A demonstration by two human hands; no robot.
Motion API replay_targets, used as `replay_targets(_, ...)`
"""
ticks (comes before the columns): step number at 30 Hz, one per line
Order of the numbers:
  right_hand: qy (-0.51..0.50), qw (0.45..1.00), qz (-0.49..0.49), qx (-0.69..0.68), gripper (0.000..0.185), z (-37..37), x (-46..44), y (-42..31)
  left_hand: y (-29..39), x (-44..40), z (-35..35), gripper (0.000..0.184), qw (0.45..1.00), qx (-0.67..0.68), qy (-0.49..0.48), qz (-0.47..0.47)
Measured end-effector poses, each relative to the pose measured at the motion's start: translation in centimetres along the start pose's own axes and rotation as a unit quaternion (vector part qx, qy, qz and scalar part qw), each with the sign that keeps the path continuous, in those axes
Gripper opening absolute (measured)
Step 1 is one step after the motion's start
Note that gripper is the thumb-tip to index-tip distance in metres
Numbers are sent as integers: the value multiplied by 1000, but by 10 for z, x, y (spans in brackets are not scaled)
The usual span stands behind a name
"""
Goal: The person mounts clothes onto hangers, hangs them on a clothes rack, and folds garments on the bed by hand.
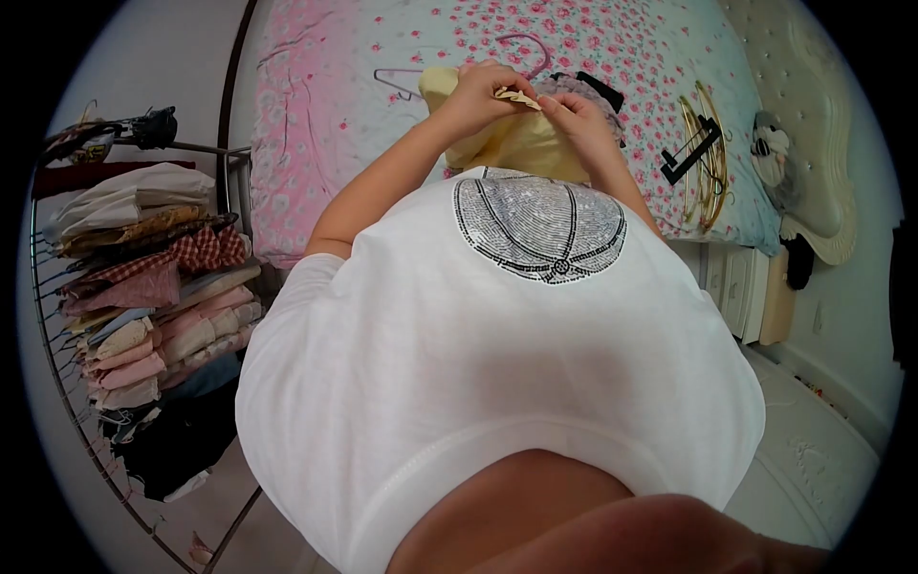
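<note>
Yellow cloth (531, 148), one piece, is pinched in the grip of the left hand (485, 88) and right hand (579, 115); one black hanger (694, 151) lies on one flowered bed (330, 134).

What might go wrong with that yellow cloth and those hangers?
The yellow cloth might slip, since left hand and right hand seem to grip only a bunched bit. It could snag on the purple hanger right by it. The black hanger overlaps gold hangers, so lifting one might drag others.

Yellow garment (521, 151), edge gathered, cloth loosely creased, over floral bed (330, 177).
</note>
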State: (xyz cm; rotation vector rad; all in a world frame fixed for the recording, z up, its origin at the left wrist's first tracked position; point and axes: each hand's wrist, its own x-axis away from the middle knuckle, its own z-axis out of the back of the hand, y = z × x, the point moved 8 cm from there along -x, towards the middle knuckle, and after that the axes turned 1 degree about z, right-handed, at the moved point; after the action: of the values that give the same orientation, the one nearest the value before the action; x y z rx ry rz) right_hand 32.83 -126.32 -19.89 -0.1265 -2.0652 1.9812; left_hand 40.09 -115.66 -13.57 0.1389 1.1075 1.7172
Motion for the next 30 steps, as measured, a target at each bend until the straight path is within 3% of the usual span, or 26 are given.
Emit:
replay_targets(19,23,999,13,-32,22,2,0,2,3,4,-3,18,998,-57,-23,-16)
replay_targets(25,15,1000,13,19,23,0,3,-8,-1,6,-3,18,1000,-26,-2,-11)
replay_targets(30,4,999,-10,-39,25,-5,6,-11,1,7,0,18,999,-42,5,-11)
